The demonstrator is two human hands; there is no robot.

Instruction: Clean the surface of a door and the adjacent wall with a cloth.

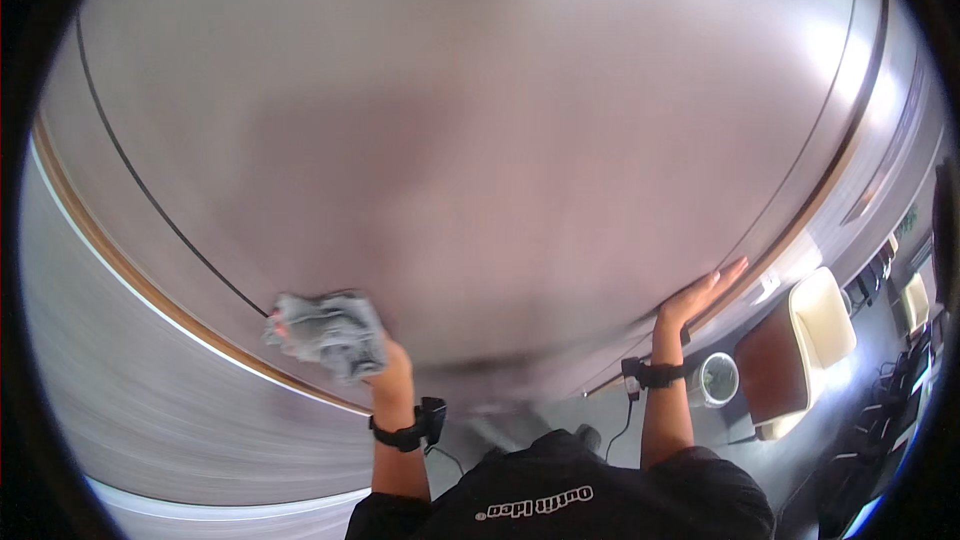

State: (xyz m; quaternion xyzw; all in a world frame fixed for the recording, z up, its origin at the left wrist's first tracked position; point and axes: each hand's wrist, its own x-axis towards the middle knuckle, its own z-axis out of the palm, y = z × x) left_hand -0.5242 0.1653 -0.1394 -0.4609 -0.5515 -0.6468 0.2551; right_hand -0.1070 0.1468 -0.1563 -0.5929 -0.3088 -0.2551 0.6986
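Observation:
A crumpled grey cloth (330, 334) is in my left hand (396, 367), held against the lower left of a large, smooth, greyish-pink panel (525, 202). The cloth covers most of my left fingers and lies over the end of a dark seam line. My right hand (701, 296) rests flat near the panel's right edge, fingers stretched out and nothing in it. Each wrist wears a black strap with a small device and a cable.
Wood-coloured edge strips (112, 247) frame the panel on both sides. At the lower right stand a bin (716, 381) and a cream and brown chair (799, 345). More chairs and dark furniture are farther right.

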